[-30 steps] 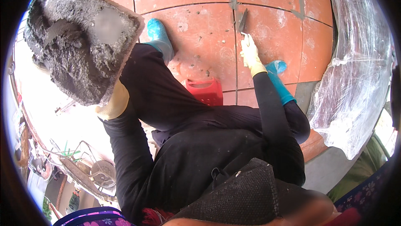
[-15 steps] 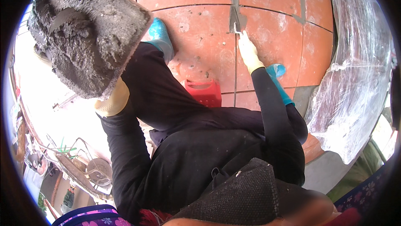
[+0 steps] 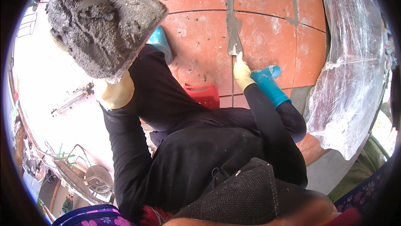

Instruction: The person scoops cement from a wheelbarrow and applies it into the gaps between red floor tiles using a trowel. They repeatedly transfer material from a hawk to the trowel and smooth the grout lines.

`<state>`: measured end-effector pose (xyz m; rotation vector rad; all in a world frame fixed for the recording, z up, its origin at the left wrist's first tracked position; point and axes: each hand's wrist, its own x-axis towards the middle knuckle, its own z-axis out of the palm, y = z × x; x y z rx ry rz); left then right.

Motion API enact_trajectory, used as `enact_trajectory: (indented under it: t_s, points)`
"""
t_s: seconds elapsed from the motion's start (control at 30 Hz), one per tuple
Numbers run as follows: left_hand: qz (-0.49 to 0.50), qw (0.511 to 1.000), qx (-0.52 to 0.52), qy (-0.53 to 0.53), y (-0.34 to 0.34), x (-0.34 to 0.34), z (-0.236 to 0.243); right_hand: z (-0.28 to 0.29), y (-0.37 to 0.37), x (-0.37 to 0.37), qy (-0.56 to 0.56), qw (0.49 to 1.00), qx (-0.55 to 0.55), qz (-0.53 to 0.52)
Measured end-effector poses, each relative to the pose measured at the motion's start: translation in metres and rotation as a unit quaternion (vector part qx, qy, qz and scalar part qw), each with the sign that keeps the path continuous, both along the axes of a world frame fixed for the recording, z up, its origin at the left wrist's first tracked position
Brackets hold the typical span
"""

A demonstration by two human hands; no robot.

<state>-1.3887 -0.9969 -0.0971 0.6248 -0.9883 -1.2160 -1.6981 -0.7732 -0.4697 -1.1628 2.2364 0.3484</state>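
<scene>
Slim metal trowel (image 3: pixel 234 50): drawn bodyward.
Right yellow-gloved hand (image 3: pixel 242 74): gripping it.
Left yellow-gloved hand (image 3: pixel 115 92): holding grey mortar-heaped board (image 3: pixel 144 8).
Orange-tile joint (image 3: pixel 230 11): seemingly mid-filling; next wants even pressure.

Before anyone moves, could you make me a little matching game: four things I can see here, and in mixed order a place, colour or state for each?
Things:
1. Left hand
2. Right hand
3. Boots
4. Plastic sheeting

Descriptions:
A. Bright blue
B. Gripping a small trowel at a tile joint
C. Clear and wrinkled, along the right side of the picture
D. Beneath the slab that bears grey mortar

Right pairs: 1-D, 2-B, 3-A, 4-C
</scene>
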Motion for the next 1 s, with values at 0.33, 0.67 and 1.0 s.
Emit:
enact_trajectory:
  t_s: [0.33, 0.67, 1.0]
  points:
    - [0.022, 1.0, -0.011, 0.007, -0.003, 0.021, -0.007, 0.034, -0.013, -0.015, -0.013, 0.984, -0.172, 0.04]
    - [0.01, 0.994, -0.041, 0.097, 0.007, -0.006, -0.003, 0.032, -0.066, -0.003, 0.037, 0.994, -0.089, 0.056]
    - [-0.31, 0.866, 0.023, 0.392, -0.008, 0.022, 0.002, 0.003, -0.052, -0.037, -0.102, 0.938, -0.331, 0.02]
